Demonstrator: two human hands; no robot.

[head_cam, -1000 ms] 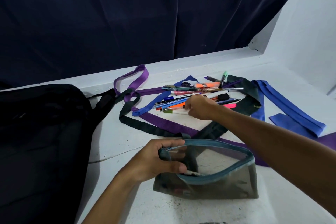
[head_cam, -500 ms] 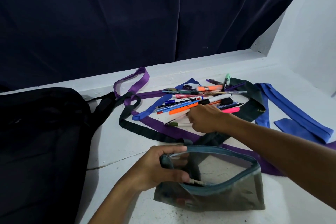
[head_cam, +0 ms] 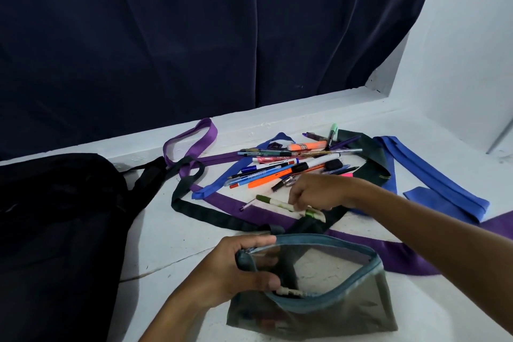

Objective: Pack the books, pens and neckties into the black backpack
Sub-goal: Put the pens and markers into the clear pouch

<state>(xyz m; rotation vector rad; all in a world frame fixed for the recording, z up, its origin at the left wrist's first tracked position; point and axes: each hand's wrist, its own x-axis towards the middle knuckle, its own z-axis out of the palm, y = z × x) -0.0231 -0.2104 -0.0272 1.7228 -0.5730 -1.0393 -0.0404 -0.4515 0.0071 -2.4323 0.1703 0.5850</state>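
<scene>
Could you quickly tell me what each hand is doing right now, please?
Left hand: its grip holds the mesh pouch open at the rim.
Right hand: fingers pinch a green-and-white pen pulled from the pen pile.

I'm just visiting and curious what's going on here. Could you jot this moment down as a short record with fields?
left hand: grips the open mouth of the mesh pouch
right hand: fingers pinch a green-capped pen
pen pile: loose on the white surface
neckties: purple, blue and dark ones spread out
black backpack: lies at the left
</scene>
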